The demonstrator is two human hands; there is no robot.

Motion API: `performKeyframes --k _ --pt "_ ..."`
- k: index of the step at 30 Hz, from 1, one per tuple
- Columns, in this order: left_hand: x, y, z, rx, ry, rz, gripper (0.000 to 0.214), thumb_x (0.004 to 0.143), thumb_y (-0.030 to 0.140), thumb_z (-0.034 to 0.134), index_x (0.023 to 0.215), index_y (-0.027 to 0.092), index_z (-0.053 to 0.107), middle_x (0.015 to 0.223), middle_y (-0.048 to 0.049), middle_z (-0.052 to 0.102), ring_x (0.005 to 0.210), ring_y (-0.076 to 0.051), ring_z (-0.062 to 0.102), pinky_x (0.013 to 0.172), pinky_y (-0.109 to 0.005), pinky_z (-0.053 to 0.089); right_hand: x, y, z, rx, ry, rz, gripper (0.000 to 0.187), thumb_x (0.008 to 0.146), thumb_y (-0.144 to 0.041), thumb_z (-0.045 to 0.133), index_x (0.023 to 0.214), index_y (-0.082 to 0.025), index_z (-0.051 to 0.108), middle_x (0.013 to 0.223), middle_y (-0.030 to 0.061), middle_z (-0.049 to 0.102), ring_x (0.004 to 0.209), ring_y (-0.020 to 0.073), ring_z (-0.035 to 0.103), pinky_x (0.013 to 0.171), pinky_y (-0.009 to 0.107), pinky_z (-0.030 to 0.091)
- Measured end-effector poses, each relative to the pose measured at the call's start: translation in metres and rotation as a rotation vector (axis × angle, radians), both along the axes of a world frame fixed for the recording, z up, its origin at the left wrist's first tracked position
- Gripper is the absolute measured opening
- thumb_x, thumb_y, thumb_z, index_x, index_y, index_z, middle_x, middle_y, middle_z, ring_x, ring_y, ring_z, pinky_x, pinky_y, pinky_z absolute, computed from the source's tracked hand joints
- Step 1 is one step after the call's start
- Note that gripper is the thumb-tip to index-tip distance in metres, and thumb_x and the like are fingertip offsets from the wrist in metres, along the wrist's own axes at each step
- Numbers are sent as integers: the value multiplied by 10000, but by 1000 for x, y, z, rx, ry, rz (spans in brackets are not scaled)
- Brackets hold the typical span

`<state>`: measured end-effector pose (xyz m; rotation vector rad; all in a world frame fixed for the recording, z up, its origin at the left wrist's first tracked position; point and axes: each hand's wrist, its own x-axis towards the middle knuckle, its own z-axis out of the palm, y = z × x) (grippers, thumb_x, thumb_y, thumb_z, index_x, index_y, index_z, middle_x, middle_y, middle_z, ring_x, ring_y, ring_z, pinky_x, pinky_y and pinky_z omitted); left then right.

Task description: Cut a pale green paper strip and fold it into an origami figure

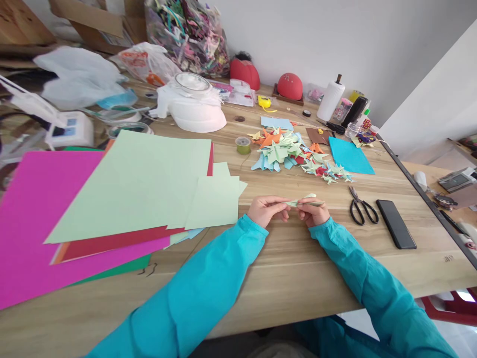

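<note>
Between my two hands, just above the wooden table [290,278], is a small piece of folded pale green paper [310,200]. My left hand [269,207] pinches its left end with thumb and fingers. On the other side, my right hand [313,211] grips the same paper, and part of it sticks up over the fingers. Beyond the hands lies a pile of folded paper stars [278,151] in green, orange, blue and red. Left of my left hand, pale green paper squares [214,203] rest beside large coloured sheets [137,184].
Black-handled scissors [360,208] and a phone [395,223] lie to the right. A blue paper square [351,155] sits behind them. Toward the back are a thread spool [243,145], a white cap [199,112], a yellow tape measure [264,102] and a white bottle [330,101].
</note>
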<state>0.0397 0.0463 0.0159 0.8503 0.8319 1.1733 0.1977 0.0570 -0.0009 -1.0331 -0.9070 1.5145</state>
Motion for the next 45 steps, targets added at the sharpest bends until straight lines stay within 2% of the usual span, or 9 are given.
performKeyframes --k 5,10,19,26,34,42,45 --pt "1 1 -1 2 5 -7 279 511 240 731 751 103 687 567 -40 657 438 -147 581 410 -281 497 0 -1 0 7 2 17 139 495 -190 746 620 -172 686 513 -6 633 365 82 494 335 194 391" --pt "1 0 0 -17 -23 -5 221 526 208 715 719 104 690 588 -47 663 457 -152 590 448 -293 506 -3 -6 6 12 16 32 129 516 -193 744 633 -179 691 541 1 651 379 82 511 359 190 391" --pt "-5 6 -6 -19 -18 -57 225 519 205 731 717 101 706 631 -71 671 471 -171 603 448 -311 511 -3 -2 -2 8 6 28 161 493 -205 759 634 -172 689 532 5 649 363 84 505 344 193 398" --pt "-8 8 -9 5 10 -128 320 559 245 711 830 76 688 640 -83 679 493 -180 609 498 -348 521 -1 -1 1 11 13 17 167 480 -209 765 622 -165 689 518 7 647 355 84 510 333 182 402" --pt "-9 11 -16 9 -24 -160 308 592 218 667 857 61 678 653 -91 677 505 -190 614 524 -362 513 1 2 -3 8 0 23 165 481 -208 764 625 -173 692 523 3 645 356 88 505 333 195 401" --pt "-12 10 -13 29 -78 -182 287 641 210 597 872 55 668 685 -109 678 545 -209 628 545 -369 508 2 3 -3 16 -10 15 169 491 -204 758 642 -161 695 522 9 644 362 88 506 342 198 409" --pt "-13 9 -13 64 -64 -178 346 673 236 554 957 58 640 702 -106 673 571 -213 636 562 -371 511 2 3 -4 33 -4 8 160 494 -203 755 635 -159 692 509 6 636 351 87 500 335 199 408"
